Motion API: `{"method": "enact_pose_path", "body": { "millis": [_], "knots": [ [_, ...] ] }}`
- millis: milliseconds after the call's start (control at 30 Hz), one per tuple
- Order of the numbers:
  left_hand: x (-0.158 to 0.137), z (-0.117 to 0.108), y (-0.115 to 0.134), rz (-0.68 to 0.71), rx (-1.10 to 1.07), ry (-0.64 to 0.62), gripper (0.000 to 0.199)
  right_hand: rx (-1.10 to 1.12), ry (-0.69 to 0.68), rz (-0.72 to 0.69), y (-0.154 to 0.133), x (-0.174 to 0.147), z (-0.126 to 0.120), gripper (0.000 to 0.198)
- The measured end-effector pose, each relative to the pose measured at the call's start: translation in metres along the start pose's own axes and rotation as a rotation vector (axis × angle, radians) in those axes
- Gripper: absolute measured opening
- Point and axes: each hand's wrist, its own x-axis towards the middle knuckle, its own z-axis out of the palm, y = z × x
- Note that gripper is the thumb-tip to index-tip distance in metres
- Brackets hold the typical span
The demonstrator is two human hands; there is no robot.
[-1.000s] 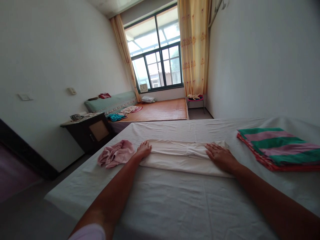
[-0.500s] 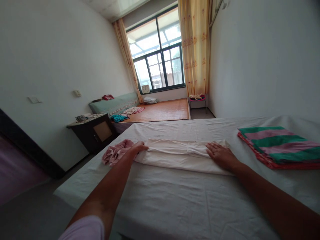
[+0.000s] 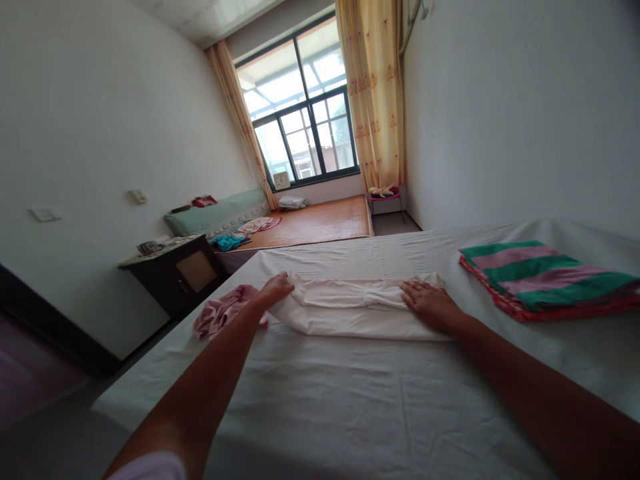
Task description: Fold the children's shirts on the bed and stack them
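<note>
A white cloth garment (image 3: 350, 320), folded into a long strip, lies across the white-sheeted bed (image 3: 340, 400). My left hand (image 3: 277, 289) is closed on its left end, pinching the edge and holding it slightly raised. Flat on the right part of the garment rests my right hand (image 3: 429, 304), fingers extended. A crumpled pink cloth (image 3: 225, 310) lies just left of my left forearm. Beyond my right hand is a folded stack of cloth (image 3: 540, 273), green and pink striped on top with red beneath.
Past the far edge stands another bed with a brown mat (image 3: 320, 223), clothes lying on it. A dark cabinet (image 3: 175, 273) stands at the left, a small stool (image 3: 385, 195) beneath the curtain (image 3: 373, 100). White walls flank both sides.
My left hand has lifted the left end of the white garment a little. My right hand stays flat on it. The whole view has shifted slightly.
</note>
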Motion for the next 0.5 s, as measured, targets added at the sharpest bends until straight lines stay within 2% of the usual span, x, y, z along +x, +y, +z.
{"method": "enact_pose_path", "body": {
  "millis": [133, 267, 367, 500],
  "knots": [
    [0.013, 0.013, 0.029, 0.175, 0.153, -0.117, 0.035, 0.008, -0.012, 0.000, 0.000, 0.000, -0.002, 0.052],
    [0.009, 0.038, 0.066, 0.298, 0.270, -0.209, 0.032, 0.008, -0.042, -0.001, 0.001, 0.000, -0.005, 0.054],
    [0.001, 0.058, 0.088, 0.327, 0.335, -0.253, 0.033, 0.014, -0.057, -0.004, 0.000, 0.000, -0.008, 0.054],
    [-0.006, 0.076, 0.104, 0.319, 0.384, -0.262, 0.042, 0.026, -0.065, 0.006, -0.002, -0.001, -0.013, 0.054]
  ]
}}
